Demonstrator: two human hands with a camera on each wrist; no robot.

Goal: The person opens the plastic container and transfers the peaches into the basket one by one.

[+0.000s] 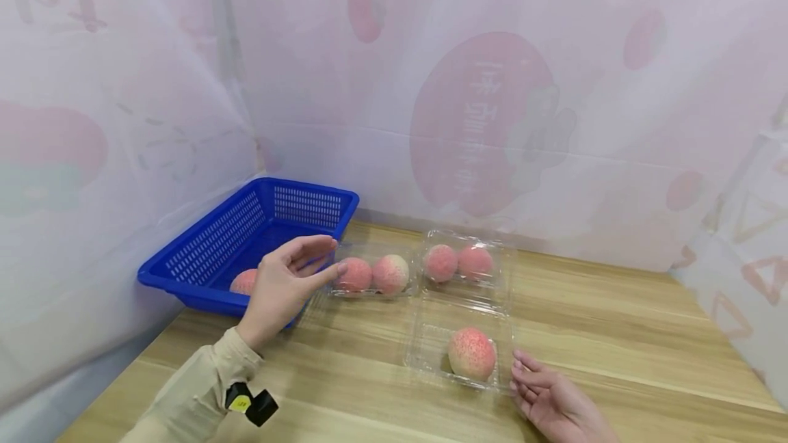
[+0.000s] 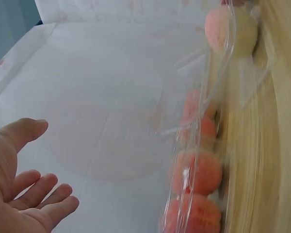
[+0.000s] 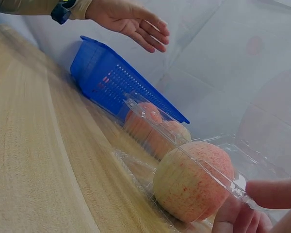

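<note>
In the head view a clear plastic clamshell box [image 1: 425,354] lies with a pink-and-cream peach [image 1: 472,354] in its near half. My right hand [image 1: 554,395] pinches this box's right edge; in the right wrist view the thumb [image 3: 274,193] lies on the rim with fingers beneath. My left hand [image 1: 286,289] hangs in the air by the near right corner of the blue basket [image 1: 203,292], holding nothing, thumb apart from its loosely bent fingers. Part of a peach [image 1: 244,282] shows inside the basket, behind that hand.
Left of the clamshell stands another clear box [image 1: 372,291] with two peaches [image 1: 390,274]. Two more peaches [image 1: 440,263] sit at the back, behind or under clear plastic; I cannot tell which. Printed white cloth [image 1: 382,122] walls in the wooden table [image 1: 585,320].
</note>
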